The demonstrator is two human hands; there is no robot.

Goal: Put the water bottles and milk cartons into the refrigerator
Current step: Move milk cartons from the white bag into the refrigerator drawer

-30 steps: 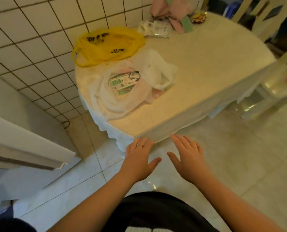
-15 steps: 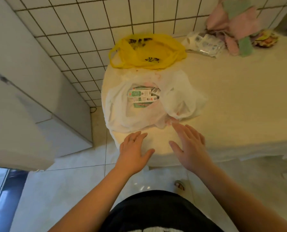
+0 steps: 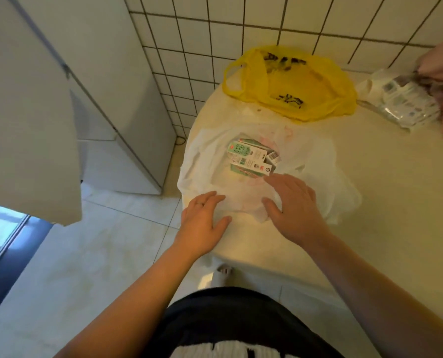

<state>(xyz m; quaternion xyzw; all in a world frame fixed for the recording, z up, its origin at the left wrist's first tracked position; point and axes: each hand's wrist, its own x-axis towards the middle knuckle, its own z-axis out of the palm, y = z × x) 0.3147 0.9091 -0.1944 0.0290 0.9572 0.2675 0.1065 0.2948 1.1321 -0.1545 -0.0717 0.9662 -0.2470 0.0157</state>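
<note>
At the table's (image 3: 370,202) near edge, left hand (image 3: 202,223) and right hand (image 3: 295,210), fingers spread and empty, reach the white bag (image 3: 207,161) holding milk cartons (image 3: 251,158); loose plastic could snag a lifted carton.

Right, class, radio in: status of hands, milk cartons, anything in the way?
Left hand, right hand open, over near edge of white bag. Milk cartons in the bag, ungripped. Plastic rumpled around them.
</note>
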